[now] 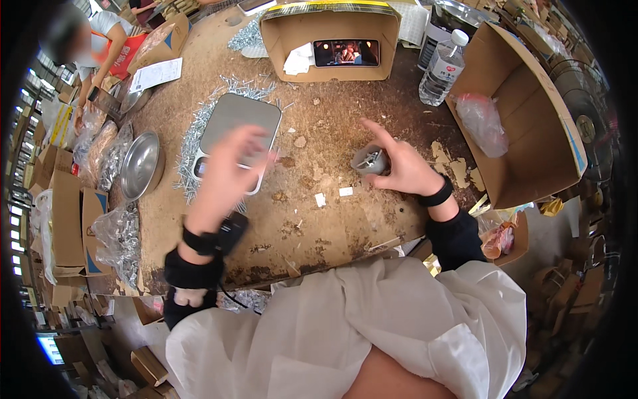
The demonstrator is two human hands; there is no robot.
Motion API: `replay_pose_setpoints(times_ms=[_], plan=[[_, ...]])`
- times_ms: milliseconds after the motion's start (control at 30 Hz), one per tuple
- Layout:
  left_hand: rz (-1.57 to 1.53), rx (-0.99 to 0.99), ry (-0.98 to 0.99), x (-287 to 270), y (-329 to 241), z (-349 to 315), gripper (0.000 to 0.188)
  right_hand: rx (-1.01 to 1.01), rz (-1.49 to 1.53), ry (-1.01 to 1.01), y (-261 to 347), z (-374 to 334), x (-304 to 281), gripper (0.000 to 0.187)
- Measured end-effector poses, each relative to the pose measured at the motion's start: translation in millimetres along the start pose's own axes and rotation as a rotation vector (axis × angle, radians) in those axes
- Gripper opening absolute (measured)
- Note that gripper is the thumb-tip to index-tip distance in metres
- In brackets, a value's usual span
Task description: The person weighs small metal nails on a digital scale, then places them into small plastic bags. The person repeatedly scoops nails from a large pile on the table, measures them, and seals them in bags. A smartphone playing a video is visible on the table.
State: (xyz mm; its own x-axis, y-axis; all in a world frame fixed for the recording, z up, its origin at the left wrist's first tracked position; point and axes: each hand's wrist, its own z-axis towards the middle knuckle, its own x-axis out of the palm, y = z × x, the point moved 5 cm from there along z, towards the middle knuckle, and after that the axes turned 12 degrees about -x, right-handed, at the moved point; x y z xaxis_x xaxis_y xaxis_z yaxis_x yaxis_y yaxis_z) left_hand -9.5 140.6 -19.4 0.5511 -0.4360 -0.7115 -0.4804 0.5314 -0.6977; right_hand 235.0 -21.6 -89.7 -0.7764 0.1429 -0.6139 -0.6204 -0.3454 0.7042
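Observation:
My left hand, blurred by motion, is over the digital scale with its grey metal plate. Its thumb and fingers are apart, and nothing shows between them. My right hand is at a small grey cup holding some screws or nails. Thumb and index finger spread to either side of the cup; whether they touch it I cannot tell. Loose silvery screws or nails lie heaped around the scale's left and far sides. Two small white paper bits lie nearer me on the worn wooden table.
A cardboard box with a propped phone stands at the back. On the right are a water bottle and a large open carton. To the left are a metal bowl and bagged hardware. Another person works far left.

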Motion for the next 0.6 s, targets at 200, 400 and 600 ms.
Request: replay_pose_setpoints(times_ms=[200,400,600], plan=[[0.151,0.182,0.245,147,-13,-18,0.096,-0.079,-0.020,0.388,-3,26,-1,0.090],[0.222,0.233,0.281,177,4,-15,0.109,-0.144,-0.162,0.415,-17,30,16,0.089],[0.092,0.205,0.343,163,4,-14,0.106,-0.044,0.104,0.327,-37,18,1,0.086]])
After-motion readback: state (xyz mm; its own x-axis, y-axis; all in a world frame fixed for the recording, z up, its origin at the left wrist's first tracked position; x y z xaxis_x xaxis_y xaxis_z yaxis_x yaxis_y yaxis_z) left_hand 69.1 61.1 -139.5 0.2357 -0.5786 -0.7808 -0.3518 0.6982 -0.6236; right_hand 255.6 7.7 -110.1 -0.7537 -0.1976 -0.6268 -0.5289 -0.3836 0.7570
